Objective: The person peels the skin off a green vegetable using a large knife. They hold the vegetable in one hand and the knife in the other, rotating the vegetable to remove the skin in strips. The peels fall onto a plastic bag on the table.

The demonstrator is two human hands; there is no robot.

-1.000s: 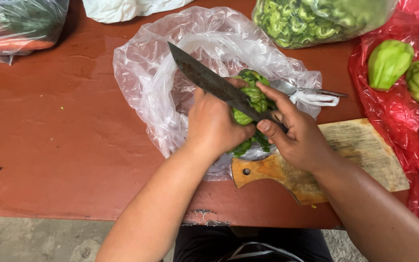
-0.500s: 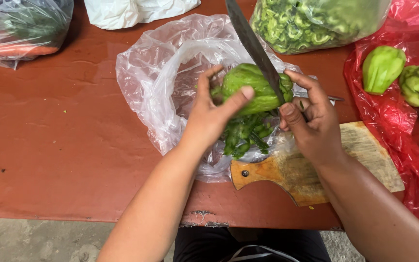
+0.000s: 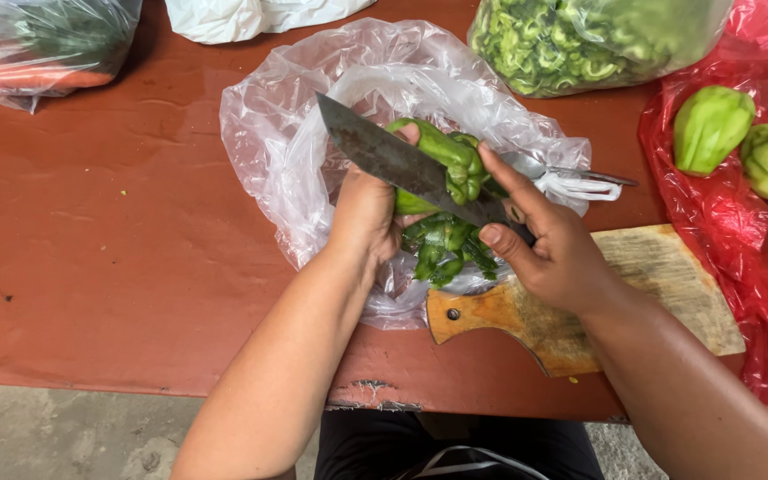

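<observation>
My left hand (image 3: 368, 212) grips a green pepper (image 3: 444, 160) above a clear plastic bag (image 3: 295, 151) spread on the red-brown table (image 3: 108, 258). My right hand (image 3: 551, 244) holds a large dark-bladed knife (image 3: 393, 162); its blade lies across the pepper, with the tip pointing up and left. Cut green pepper pieces (image 3: 444, 247) lie heaped on the bag below my hands.
A wooden cutting board (image 3: 651, 284) lies under my right wrist. A red plastic bag (image 3: 713, 204) at right holds green chayotes (image 3: 711, 124). At the back stand a clear bag of sliced green peppers (image 3: 580, 36), a white bag (image 3: 242, 13) and a bag of carrots (image 3: 28, 44).
The knife swung from upright behind the pepper down across it, tip now pointing left. The pepper stays in my left hand, slightly turned.
</observation>
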